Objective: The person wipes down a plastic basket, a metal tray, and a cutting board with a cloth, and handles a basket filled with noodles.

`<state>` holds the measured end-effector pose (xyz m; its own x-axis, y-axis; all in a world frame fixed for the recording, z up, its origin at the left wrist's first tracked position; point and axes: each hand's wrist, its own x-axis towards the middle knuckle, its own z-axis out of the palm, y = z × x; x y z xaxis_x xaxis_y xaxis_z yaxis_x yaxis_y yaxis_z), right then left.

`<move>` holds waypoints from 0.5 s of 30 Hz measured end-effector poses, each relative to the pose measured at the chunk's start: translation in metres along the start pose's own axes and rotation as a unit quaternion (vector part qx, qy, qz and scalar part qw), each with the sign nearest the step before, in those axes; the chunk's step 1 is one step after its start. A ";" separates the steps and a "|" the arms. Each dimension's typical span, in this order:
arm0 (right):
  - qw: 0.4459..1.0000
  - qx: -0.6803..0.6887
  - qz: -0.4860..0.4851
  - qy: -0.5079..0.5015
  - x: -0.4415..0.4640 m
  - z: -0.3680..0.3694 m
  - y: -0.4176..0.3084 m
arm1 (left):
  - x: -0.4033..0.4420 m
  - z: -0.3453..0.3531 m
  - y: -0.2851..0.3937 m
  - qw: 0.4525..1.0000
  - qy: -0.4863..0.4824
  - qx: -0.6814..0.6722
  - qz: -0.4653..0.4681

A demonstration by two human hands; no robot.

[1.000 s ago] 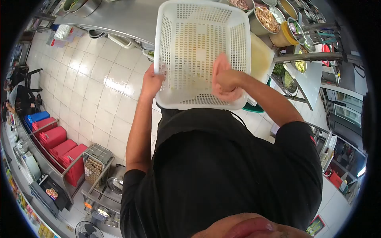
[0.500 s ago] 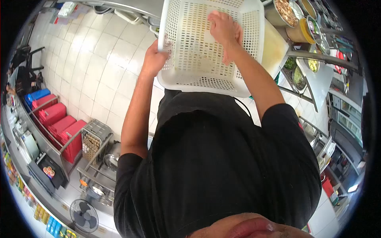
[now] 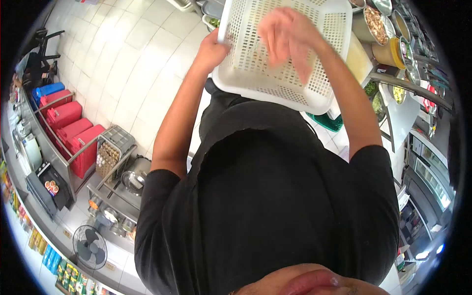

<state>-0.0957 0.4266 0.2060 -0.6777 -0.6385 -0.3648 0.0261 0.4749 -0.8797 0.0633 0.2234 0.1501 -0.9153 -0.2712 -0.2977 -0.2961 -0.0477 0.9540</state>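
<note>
One white slotted basket (image 3: 253, 55), left grip (image 3: 213, 51) clasping its rim, right grip (image 3: 291, 28) holding blurred pink cloth (image 3: 300, 64)

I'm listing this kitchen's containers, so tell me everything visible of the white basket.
The white basket looks like plastic: rectangular, with rounded corners, a smooth rim and rows of small slots through walls and base. It is before the person's waist, open side toward the camera, far edge cropped. The left hand grips its left rim; the blurred right hand holds a pink cloth over its inside, contact unclear.
</note>
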 end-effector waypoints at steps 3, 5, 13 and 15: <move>0.985 0.156 -0.069 0.006 0.051 0.005 0.017 | 0.003 -0.001 -0.007 1.000 0.000 0.003 -0.006; 0.963 -0.170 -0.195 0.077 0.068 0.040 0.057 | 0.003 0.001 -0.006 1.000 0.007 0.011 0.000; 0.897 -0.308 -0.316 -0.023 -0.004 0.127 0.081 | 0.003 -0.005 -0.011 0.999 0.024 0.023 -0.008; 0.920 -0.292 -0.194 -0.175 -0.004 0.129 0.081 | 0.000 -0.002 -0.008 1.000 0.022 0.009 -0.012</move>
<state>0.0041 0.3896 0.0967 -0.2728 -0.9358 -0.2231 -0.6360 0.3494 -0.6881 0.0666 0.2216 0.1432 -0.8948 -0.3124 -0.3190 -0.3239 -0.0375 0.9453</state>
